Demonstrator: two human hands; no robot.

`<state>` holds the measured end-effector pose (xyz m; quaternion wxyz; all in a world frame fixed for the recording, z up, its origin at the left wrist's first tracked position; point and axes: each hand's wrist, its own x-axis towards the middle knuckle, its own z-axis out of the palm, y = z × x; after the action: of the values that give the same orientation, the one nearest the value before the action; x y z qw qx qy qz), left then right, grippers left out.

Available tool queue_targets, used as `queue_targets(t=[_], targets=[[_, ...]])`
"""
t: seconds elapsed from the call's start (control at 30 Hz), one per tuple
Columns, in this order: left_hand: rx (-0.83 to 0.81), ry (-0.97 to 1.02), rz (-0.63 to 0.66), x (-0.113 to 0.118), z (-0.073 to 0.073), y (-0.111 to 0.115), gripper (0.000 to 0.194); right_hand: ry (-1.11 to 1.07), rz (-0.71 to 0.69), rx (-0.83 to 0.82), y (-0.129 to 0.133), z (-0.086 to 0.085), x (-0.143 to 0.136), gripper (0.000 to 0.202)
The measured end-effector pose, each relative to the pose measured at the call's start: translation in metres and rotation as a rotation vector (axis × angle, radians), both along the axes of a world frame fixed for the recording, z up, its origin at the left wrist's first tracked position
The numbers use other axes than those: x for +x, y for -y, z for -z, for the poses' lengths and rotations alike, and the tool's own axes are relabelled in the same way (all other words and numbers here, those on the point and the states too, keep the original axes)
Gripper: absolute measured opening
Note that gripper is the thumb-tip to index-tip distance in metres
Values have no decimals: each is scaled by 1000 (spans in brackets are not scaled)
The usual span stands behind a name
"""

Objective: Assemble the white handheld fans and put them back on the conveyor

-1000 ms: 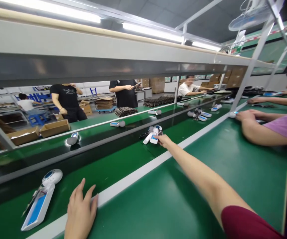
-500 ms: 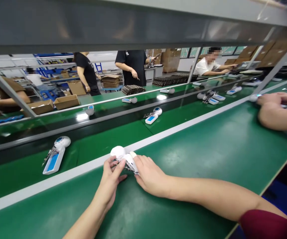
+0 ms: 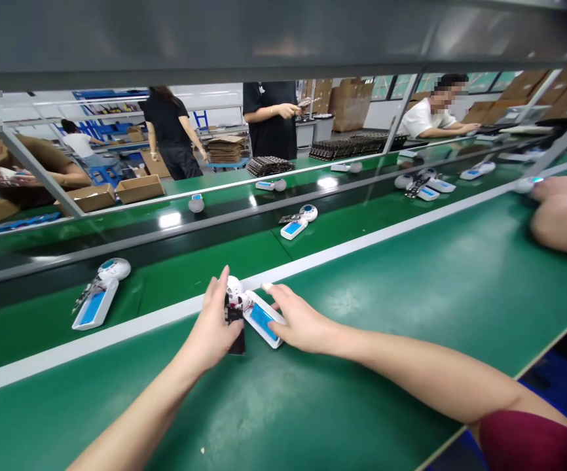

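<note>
A white handheld device lies opened on the green bench by the pale rail, with a round head (image 3: 235,286) and a long white casing (image 3: 265,318) lined with a blue pad. Thin wires join it to a dark circuit board (image 3: 237,343). My left hand (image 3: 212,320) is at the board, its thumb across the face and its fingers stretched up along the left of the head; they partly hide both. At the casing's right edge is my right hand (image 3: 303,320), thumb over the rim and fingers along the far side.
Similar opened devices lie on the green conveyor, one (image 3: 97,297) at left and another (image 3: 299,222) farther back. Beyond are cardboard boxes (image 3: 140,188) and stacked boards (image 3: 270,165). A co-worker's arm (image 3: 561,206) rests at right. A grey beam (image 3: 264,39) spans overhead.
The device has been turned and opened out, so its blue pad and circuit board now show. My left fingers have straightened upward; my right hand has shifted slightly right along the casing.
</note>
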<state>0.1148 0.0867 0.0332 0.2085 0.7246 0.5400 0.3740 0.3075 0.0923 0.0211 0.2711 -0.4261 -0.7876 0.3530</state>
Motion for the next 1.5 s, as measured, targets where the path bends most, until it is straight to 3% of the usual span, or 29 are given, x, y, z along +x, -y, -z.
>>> queue_targets(t=[0.1, 0.17, 0.23, 0.3, 0.37, 0.47, 0.57, 0.63, 0.83, 1.07, 1.3, 1.43, 1.5], targets=[[71, -387, -19, -8, -6, 8, 71, 1, -6, -100, 1, 3, 6, 53], [168, -573, 84, -15, -1, 13, 68, -42, -64, -272, 3, 4, 9, 51], [323, -647, 194, -22, 10, 17, 64, -118, -144, -466, 7, 6, 11, 47], [460, -606, 207, -26, 25, 20, 60, -129, -179, -535, 13, 8, 13, 45], [487, -493, 178, -27, 35, 23, 61, -51, -157, -432, 20, 10, 15, 46], [390, -376, 225, -25, 36, 29, 66, 60, -113, -119, 26, 9, 15, 42], [399, -460, 275, -22, 28, 33, 61, 128, -110, 178, 21, 5, 7, 23], [422, -544, 249, -20, 24, 34, 52, 161, -124, 268, 13, 4, 0, 16], [318, -552, 56, -13, 27, 37, 17, 106, -169, 255, -4, 13, -18, 14], [307, -441, 45, -1, 29, 34, 9, 61, -198, 204, -2, 20, -18, 13], [139, -106, -9, 1, 32, 37, 13, -78, -240, 144, -4, 24, -22, 18], [26, -38, -5, -4, 29, 34, 42, -131, -187, 70, -7, 14, -21, 21], [-51, -75, -1, -6, 28, 32, 45, -141, -187, 55, -6, 8, -21, 20]])
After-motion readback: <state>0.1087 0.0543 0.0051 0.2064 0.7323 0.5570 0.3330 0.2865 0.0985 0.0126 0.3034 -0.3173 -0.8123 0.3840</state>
